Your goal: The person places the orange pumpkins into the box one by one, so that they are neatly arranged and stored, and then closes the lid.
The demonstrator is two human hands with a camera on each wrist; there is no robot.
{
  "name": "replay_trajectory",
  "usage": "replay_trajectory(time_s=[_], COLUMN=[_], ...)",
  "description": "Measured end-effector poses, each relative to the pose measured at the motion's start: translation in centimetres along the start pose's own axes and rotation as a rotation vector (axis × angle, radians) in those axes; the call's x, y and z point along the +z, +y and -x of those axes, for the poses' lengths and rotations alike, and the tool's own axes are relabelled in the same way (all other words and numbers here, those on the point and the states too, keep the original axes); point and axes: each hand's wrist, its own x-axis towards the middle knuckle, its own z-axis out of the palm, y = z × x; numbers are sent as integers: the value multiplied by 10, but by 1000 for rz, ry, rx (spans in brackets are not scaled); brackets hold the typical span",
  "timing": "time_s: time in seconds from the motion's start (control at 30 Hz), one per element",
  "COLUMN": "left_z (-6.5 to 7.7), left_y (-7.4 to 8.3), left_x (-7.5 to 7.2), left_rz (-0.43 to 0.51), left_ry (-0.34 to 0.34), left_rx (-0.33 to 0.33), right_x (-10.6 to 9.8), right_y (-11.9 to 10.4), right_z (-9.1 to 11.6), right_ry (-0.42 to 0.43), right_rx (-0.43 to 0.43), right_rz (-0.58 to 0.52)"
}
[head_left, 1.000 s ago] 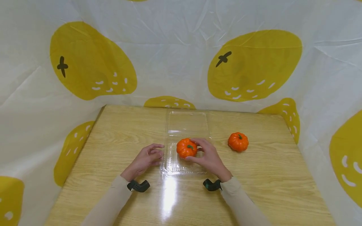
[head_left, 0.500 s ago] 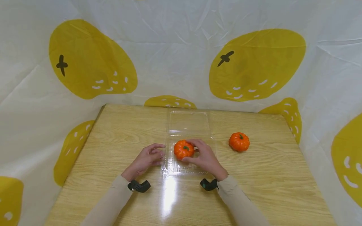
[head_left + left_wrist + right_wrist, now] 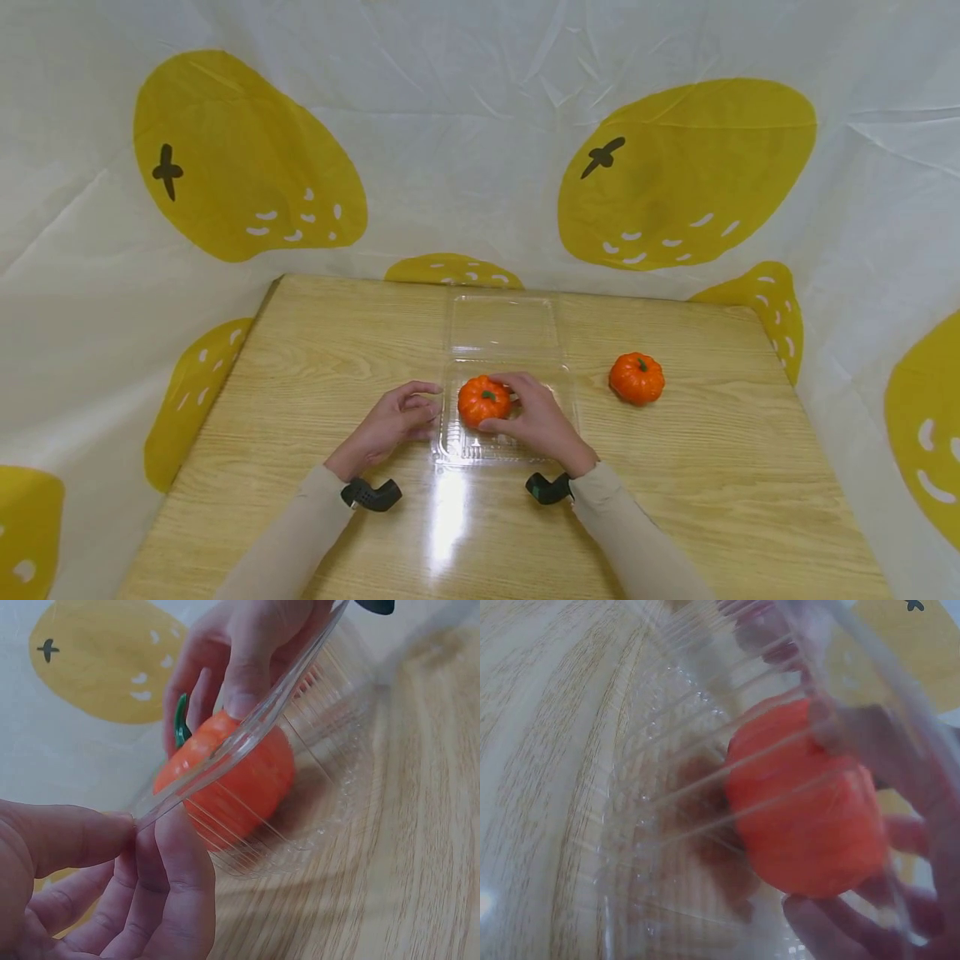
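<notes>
An orange toy pumpkin [image 3: 480, 403] with a green stem is within the base of a clear plastic clamshell container [image 3: 517, 450]. My right hand [image 3: 542, 423] grips it from the right, thumb on the near side and fingers on the far side. In the left wrist view the pumpkin [image 3: 247, 780] shows through the ribbed clear wall. At the container's left side, my left hand [image 3: 392, 423] pinches the rim between thumb and fingers, as the left wrist view shows. The right wrist view has the pumpkin [image 3: 802, 802] behind the clear wall, with fingers around it.
A second orange pumpkin [image 3: 637, 379] sits on the wooden table [image 3: 712, 467] to the right of the container. The container's lid [image 3: 504, 323] lies folded back toward the far edge. Behind the table hangs a white cloth [image 3: 450, 167] printed with yellow fruit.
My right hand has shifted the pumpkin left and slightly nearer within the container. The left hand has stayed at the rim.
</notes>
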Motion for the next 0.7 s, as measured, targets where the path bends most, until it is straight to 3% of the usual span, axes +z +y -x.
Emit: replay_trajectory(time_s=[0.7], left_z=[3], left_y=[6], left_x=[4], left_rz=[6], left_ry=[0], left_rx=[-11], right_x=[4], right_y=[2], right_z=[-6], right_ry=[9], right_rx=[-4], right_rz=[-21])
